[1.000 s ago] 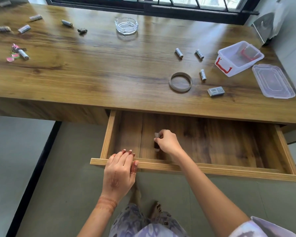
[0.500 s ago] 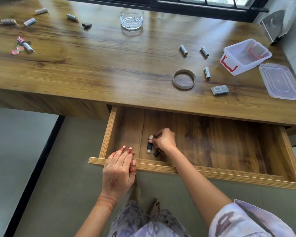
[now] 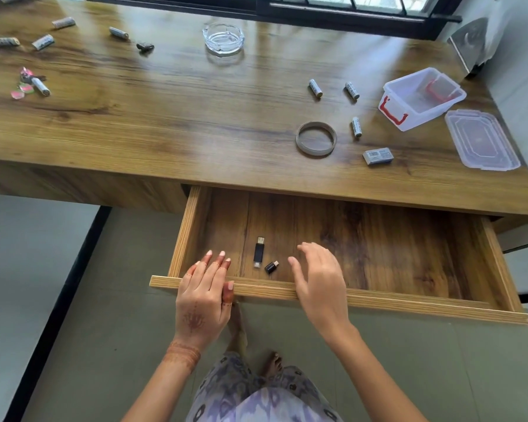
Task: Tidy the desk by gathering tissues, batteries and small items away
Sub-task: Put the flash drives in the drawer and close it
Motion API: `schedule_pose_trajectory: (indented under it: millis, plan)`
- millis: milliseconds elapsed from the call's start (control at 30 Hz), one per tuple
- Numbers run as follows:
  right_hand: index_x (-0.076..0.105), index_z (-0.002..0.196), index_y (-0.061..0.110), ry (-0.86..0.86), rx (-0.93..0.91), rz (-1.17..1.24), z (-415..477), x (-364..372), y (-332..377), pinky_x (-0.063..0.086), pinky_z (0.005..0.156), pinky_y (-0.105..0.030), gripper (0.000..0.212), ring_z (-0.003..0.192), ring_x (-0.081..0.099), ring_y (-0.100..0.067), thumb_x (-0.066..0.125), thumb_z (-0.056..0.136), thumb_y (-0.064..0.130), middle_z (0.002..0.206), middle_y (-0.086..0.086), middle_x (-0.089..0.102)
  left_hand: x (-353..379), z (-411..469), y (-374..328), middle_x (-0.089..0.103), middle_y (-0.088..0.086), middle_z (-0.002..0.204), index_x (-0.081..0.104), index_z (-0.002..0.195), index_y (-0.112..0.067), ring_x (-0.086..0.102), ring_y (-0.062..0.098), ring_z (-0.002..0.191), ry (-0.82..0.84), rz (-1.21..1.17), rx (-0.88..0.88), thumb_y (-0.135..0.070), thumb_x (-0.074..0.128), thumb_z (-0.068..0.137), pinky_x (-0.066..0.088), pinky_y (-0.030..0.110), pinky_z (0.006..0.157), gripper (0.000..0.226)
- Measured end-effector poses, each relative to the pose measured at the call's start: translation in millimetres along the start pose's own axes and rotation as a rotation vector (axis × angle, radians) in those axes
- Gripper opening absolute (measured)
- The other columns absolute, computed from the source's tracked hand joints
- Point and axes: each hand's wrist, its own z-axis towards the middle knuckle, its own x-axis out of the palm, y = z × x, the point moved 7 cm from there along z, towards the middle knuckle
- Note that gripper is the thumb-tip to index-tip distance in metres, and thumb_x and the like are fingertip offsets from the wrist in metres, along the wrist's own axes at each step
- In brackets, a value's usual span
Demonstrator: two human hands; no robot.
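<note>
The drawer (image 3: 378, 301) stands pulled out below the surface (image 3: 195, 117). On its floor, near the front rail, lie a black memory stick (image 3: 259, 252) and, just beside it, a small black adapter (image 3: 271, 267), apart from each other and from both hands. The left hand (image 3: 205, 296) rests on the front rail, its fingers (image 3: 209, 263) straight and reaching over into the drawer, gripping nothing. The right hand (image 3: 320, 281) hovers above the rail with its fingers (image 3: 310, 249) spread and relaxed, empty.

Most of the job looks undone: three batteries (image 3: 356, 127) lie near the clear box (image 3: 421, 99) on the right, with more scattered at the far left; I see no tissues.

The risks, as I judge them:
- If the drawer is pushed shut now, the left fingers hanging over the rail could be caught against the surface's edge.
- A hard push could send the two loose pieces sliding to the back, out of easy reach.
- The batteries are round; a careless sweep could roll them off the edge to the floor.
</note>
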Motion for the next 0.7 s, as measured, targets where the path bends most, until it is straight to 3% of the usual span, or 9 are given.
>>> schedule_pose_trajectory:
  millis: [67, 167, 300, 433, 700]
  plan:
    - [0.054, 0.122, 0.004, -0.062, -0.097, -0.130, -24.0, -0.6, -0.4, 0.024, 0.113, -0.043, 0.043, 0.129, 0.043, -0.025, 0.041, 0.094, 0.035, 0.129, -0.011, 0.056, 1.9, -2.3, 0.4, 0.051, 0.012, 0.135, 0.052, 0.127, -0.003, 0.040, 0.029, 0.131, 0.013, 0.008, 0.007, -0.034, 0.023, 0.099, 0.020, 0.039, 0.112, 0.052]
    - [0.039, 0.137, 0.002, -0.007, -0.161, -0.276, -53.1, 10.2, -8.9, 0.011, 0.115, -0.048, 0.060, 0.140, 0.021, -0.027, 0.032, 0.096, 0.045, 0.147, -0.014, 0.034, 7.4, -6.8, 1.9, 0.034, 0.013, 0.147, 0.033, 0.139, -0.002, 0.020, 0.031, 0.141, 0.045, 0.058, 0.011, -0.040, 0.020, 0.099, 0.012, 0.045, 0.116, 0.057]
    - [0.022, 0.144, 0.002, 0.059, -0.185, -0.439, -62.1, 24.7, -19.4, 0.008, 0.117, -0.044, 0.072, 0.142, 0.015, -0.028, 0.023, 0.095, 0.055, 0.153, -0.015, 0.017, 13.3, -8.9, 4.4, 0.023, 0.013, 0.152, 0.023, 0.143, -0.003, 0.007, 0.030, 0.144, 0.059, 0.105, 0.024, -0.042, 0.017, 0.098, 0.005, 0.046, 0.117, 0.060]
    - [0.016, 0.145, 0.002, 0.040, -0.192, -0.501, -54.4, 28.1, -21.3, 0.007, 0.117, -0.041, 0.073, 0.142, 0.012, -0.027, 0.020, 0.095, 0.055, 0.154, -0.014, 0.012, 17.1, -4.3, 6.7, -0.004, 0.003, 0.158, 0.011, 0.147, -0.007, -0.001, 0.027, 0.145, 0.044, 0.111, 0.058, -0.044, 0.016, 0.098, -0.001, 0.044, 0.117, 0.061]
    - [0.009, 0.146, 0.003, -0.052, -0.233, -0.531, -9.0, 33.1, -27.4, 0.003, 0.118, -0.040, 0.072, 0.144, 0.004, -0.025, 0.027, 0.095, 0.051, 0.156, -0.012, 0.003, 29.5, 39.5, 11.2, -0.009, 0.006, 0.157, 0.011, 0.145, -0.001, -0.002, 0.028, 0.145, 0.098, 0.149, 0.074, -0.064, 0.015, 0.091, -0.004, 0.043, 0.118, 0.084]
